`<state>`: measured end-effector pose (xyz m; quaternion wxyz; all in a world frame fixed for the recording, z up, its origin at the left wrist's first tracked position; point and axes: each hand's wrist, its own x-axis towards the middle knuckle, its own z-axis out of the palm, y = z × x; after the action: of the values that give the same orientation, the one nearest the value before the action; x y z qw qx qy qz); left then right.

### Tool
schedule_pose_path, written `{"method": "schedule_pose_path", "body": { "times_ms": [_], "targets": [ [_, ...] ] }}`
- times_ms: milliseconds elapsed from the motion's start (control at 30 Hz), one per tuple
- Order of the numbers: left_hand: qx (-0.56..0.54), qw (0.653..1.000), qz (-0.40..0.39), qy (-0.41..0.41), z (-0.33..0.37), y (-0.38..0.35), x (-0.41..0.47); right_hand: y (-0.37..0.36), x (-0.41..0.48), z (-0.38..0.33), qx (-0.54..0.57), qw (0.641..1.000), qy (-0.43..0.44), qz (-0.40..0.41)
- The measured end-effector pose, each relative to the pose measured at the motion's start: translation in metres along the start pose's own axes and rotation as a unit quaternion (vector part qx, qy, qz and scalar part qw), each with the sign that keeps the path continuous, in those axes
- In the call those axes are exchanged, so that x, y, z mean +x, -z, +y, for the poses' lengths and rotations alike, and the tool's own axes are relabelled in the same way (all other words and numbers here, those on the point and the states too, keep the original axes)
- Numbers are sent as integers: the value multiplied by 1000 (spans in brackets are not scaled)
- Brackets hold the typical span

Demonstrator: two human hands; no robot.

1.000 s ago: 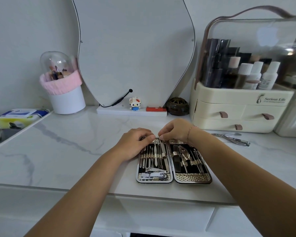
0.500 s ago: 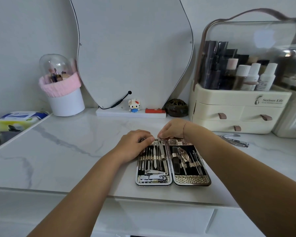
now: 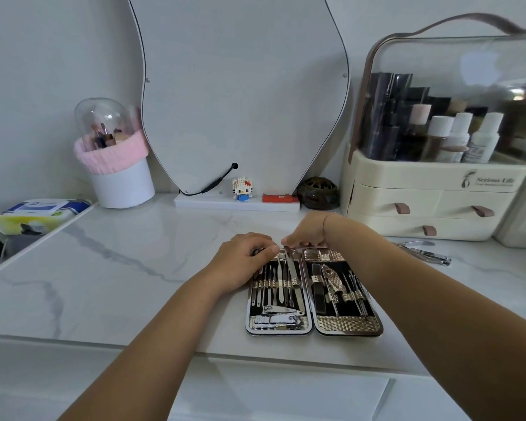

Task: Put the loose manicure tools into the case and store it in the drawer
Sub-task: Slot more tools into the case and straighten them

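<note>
An open manicure case point(image 3: 345, 326) lies flat near the front edge of the marble top, with several metal tools strapped into both halves. My left hand point(image 3: 243, 262) rests on the case's upper left corner, fingers curled over the tool tips. My right hand point(image 3: 305, 232) pinches the top end of a flat metal tool point(image 3: 292, 270) in the left half. Loose metal nippers point(image 3: 422, 253) lie on the counter to the right of the case, below the cream drawer organiser point(image 3: 431, 202).
A curved mirror point(image 3: 240, 86) leans on the wall behind the case. A white brush holder point(image 3: 119, 180) stands at back left, a wipes pack point(image 3: 40, 212) at far left. A small toy figure point(image 3: 241, 188) and a dark round jar point(image 3: 318, 192) sit at the mirror's base.
Both hands stayed at the case's top edge; the right fingers shifted slightly while holding the flat tool's tip. The view tilted a little.
</note>
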<state>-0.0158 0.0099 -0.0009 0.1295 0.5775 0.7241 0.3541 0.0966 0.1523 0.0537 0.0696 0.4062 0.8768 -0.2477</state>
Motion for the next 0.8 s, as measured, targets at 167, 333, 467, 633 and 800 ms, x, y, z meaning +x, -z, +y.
{"method": "schedule_pose_path", "body": {
  "times_ms": [167,333,467,633,800],
  "targets": [
    [4,1000,-11,3,0,1,0,7,-10,-7,-41,995,-12,-89],
    [1,1000,-6,2,-1,0,-1,10,-10,-8,-77,992,-11,-95],
    [5,1000,2,-3,-1,0,-1,10,-8,-9,-89,990,-13,-107],
    [9,1000,7,-3,2,0,-1,6,-5,-2,-90,995,23,-44],
    [21,1000,12,-13,5,1,-2,-8,-8,17,79,992,79,53]
  ]
}}
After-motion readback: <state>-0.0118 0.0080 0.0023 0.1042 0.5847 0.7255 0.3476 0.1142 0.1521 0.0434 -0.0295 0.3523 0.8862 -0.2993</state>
